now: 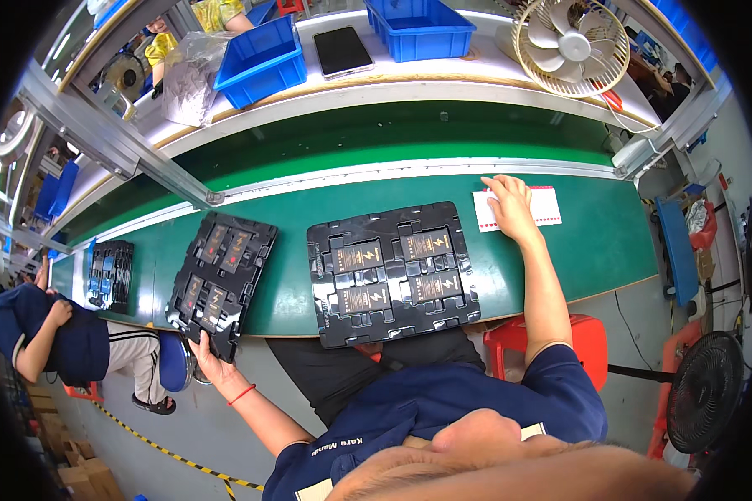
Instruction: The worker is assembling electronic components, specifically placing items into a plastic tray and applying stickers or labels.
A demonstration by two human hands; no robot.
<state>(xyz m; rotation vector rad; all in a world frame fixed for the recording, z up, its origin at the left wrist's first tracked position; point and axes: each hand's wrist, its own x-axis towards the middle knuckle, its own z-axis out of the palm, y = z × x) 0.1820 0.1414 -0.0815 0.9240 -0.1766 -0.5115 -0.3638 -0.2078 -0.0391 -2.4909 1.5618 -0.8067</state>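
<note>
My left hand [215,363] grips the near edge of a black plastic tray [246,288], which lies tilted on the bench to the left. Several flat black batteries [236,249] sit in its pockets, with small red marks on some. In front of me is a second black tray [319,288] holding several batteries [364,297] with a lightning sign. My right hand [512,204] is on a white sheet [546,207] with small red shapes along its edges. Its fingers are bent at the sheet's far left part; whatever they pinch is too small to make out.
The green bench [593,250] carries another stack of black trays [110,275] at the far left, near a co-worker [67,334]. On the shelf above stand blue bins [263,71], a dark tablet [342,52] and a fan [572,46]. A red stool [589,351] is at my right.
</note>
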